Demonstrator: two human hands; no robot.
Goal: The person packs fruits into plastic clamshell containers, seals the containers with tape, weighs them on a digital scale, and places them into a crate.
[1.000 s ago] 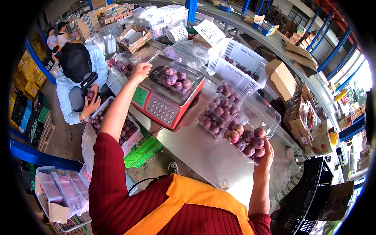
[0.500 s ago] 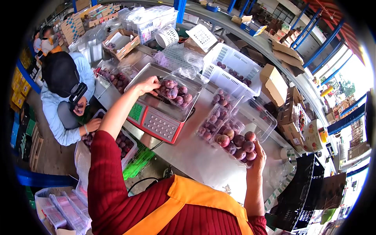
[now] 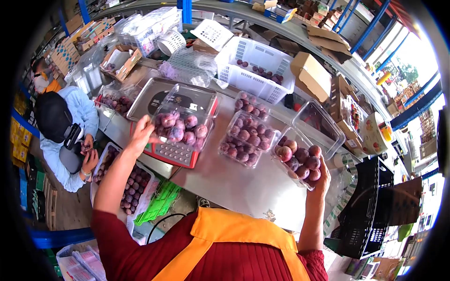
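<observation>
My left hand grips the near left edge of a clear plastic clamshell of plums, raised over the front of the red scale. Its lid stands up behind the fruit. The scale's metal pan shows behind it. At the right, my right hand is closed around the side of another clamshell of plums, whose lid hangs open. Between the two lie filled clamshells on the metal table.
A white crate with several plums stands at the back. A seated co-worker is at the left beside crates of plums. Cardboard boxes and a black crate are to the right.
My left hand has lifted the clamshell off the scale pan and brought it nearer to me. My right hand's clamshell has moved slightly right, apart from the filled ones. The view has shifted.
</observation>
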